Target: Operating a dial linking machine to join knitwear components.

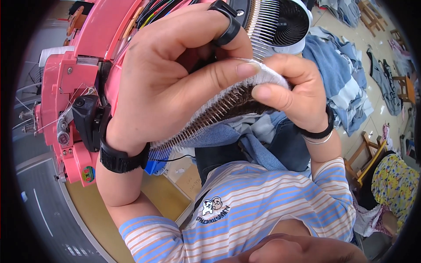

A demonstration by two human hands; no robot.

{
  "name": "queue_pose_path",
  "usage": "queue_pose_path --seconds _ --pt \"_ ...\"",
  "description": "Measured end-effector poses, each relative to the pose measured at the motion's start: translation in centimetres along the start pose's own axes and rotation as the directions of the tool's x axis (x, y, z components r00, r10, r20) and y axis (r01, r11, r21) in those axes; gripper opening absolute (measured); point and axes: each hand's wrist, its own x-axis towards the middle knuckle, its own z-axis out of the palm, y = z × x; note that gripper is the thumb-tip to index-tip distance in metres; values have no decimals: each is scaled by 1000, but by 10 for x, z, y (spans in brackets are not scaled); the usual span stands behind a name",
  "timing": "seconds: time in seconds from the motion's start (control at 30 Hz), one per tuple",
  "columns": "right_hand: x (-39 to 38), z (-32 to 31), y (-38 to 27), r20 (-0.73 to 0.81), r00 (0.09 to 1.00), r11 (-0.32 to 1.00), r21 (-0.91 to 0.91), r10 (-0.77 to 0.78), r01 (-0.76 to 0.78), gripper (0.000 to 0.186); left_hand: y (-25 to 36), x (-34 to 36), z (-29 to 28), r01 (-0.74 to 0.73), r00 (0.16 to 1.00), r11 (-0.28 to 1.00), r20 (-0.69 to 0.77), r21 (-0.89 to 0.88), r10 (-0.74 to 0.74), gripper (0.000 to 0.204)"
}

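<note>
In front of me curves a row of thin metal points [215, 109], part of a pink knitwear linking machine [94, 28]. The white edge of a knit fabric [274, 78] lies along these points. My left hand [171, 83] arches over the row, its thumb pressing the white edge and its other fingers curled behind. My right hand [302, 90] pinches the same edge between thumb and index finger, just right of the left thumb. Blue and white knit fabric [219, 133] hangs below the points toward my lap. The left fingertips behind the edge are hidden.
Beyond the points stands a round black fan [291, 22] with a white rim. Blue and white garments [335, 70] are heaped at the right. Wooden stools [366, 151] stand on the tiled floor. A person in yellow floral clothing [394, 184] sits at far right. A cardboard box [186, 179] is below.
</note>
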Motion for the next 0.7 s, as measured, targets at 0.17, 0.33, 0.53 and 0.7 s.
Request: queue_pose_path --seconds 0.17,0.33,0.53,0.7 --pt "4 -10 -18 -52 999 995 -103 -8 3 15 4 -2 0 47 998 996 -31 -76 -50 8" --pt "6 -13 -15 -24 998 993 -99 -63 60 16 3 0 1 65 997 994 -28 -92 -68 9" --pt "7 -9 -18 -23 999 990 -141 -34 31 16 1 -1 1 46 998 991 -44 -128 -52 9" --pt "9 -10 -15 -34 998 993 -107 -58 54 17 2 -2 3 68 991 984 -100 -165 -85 8"
